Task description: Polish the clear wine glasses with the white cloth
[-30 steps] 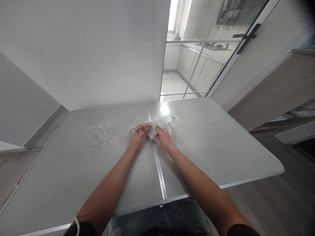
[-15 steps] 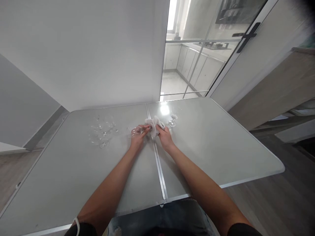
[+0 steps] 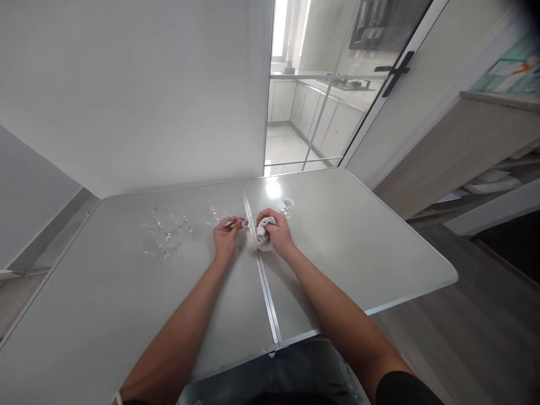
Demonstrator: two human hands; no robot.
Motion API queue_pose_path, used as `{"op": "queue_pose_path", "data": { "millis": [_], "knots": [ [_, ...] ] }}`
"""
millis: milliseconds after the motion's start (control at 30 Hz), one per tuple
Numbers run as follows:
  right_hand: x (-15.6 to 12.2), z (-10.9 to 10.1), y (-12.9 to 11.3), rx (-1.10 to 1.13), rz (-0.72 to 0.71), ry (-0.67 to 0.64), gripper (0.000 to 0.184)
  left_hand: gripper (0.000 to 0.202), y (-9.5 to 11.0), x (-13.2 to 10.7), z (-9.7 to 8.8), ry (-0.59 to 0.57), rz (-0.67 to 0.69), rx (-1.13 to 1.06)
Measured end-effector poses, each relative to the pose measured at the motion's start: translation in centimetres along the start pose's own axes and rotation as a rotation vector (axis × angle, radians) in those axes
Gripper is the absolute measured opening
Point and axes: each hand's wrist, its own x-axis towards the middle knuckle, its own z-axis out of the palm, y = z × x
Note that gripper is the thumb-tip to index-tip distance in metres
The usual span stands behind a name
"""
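Observation:
In the head view my left hand (image 3: 226,235) is closed around the stem of a clear wine glass (image 3: 216,214). The glass lies tilted on its side, its bowl toward the left and its round foot toward my right hand. My right hand (image 3: 276,228) grips a bunched white cloth (image 3: 265,229), a small gap away from the foot. Just beyond the right hand a stemmed glass (image 3: 287,209) stands upright. Off to the left a group of several clear glasses (image 3: 166,233) rests on the table; their outlines are faint and overlap.
The pale folding table (image 3: 337,242) has a metal seam (image 3: 264,281) down its middle. A white wall (image 3: 169,90) rises behind it. At the back right is a glazed door (image 3: 312,124) with a black handle (image 3: 396,73). Wooden shelving (image 3: 459,152) stands farther right.
The cloth has come off the glass foot and is now crumpled in my right hand. My hands have moved apart, leaving the foot uncovered. The view has shifted slightly.

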Motion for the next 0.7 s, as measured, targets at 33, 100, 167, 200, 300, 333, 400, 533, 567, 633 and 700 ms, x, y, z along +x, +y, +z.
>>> {"op": "queue_pose_path", "data": {
  "millis": [33, 100, 167, 200, 300, 333, 400, 533, 567, 633, 700],
  "knots": [
    [0.0, 0.0, -0.1, -0.055, -0.005, -0.012, 0.023, 0.025, 0.0, -0.1, 0.1, -0.014, -0.001, 0.006],
    [-0.1, -0.1, -0.1, -0.234, -0.058, -0.032, 0.025, 0.023, 0.0, -0.2, 0.2, -0.064, 0.000, -0.003],
    [-0.2, 0.0, 0.1, -0.484, -0.137, -0.068, 0.024, 0.022, 0.0, -0.4, 0.4, -0.099, 0.011, -0.029],
    [-0.2, 0.1, 0.3, -0.615, -0.167, -0.088, 0.024, 0.021, 0.0, -0.5, 0.4, -0.107, 0.016, -0.037],
    [-0.3, 0.2, 0.9, -0.910, -0.207, -0.125, 0.020, 0.019, 0.1, -0.8, 0.5, -0.141, 0.027, -0.008],
    [-0.4, 0.2, 1.0, -0.962, -0.220, -0.128, 0.021, 0.019, 0.1, -0.8, 0.4, -0.172, 0.035, 0.003],
    [-0.5, 0.2, 1.1, -1.022, -0.257, -0.135, 0.020, 0.020, 0.2, -0.9, 0.4, -0.255, 0.049, 0.006],
    [-0.5, -1.0, -0.3, -1.057, -0.337, -0.036, 0.023, 0.048, 0.5, -1.0, 0.4, -0.338, 0.060, -0.019],
    [-0.5, -1.6, -0.9, -1.037, -0.367, 0.030, 0.024, 0.053, 0.5, -1.0, 0.5, -0.323, 0.074, -0.021],
    [-0.3, -3.4, -2.4, -0.967, -0.436, 0.206, 0.025, 0.048, 0.6, -0.9, 0.6, -0.280, 0.089, -0.016],
    [0.1, -5.8, -3.8, -0.907, -0.467, 0.468, 0.028, 0.035, 0.7, -0.9, 0.6, -0.241, 0.084, -0.006]
  ]
}}
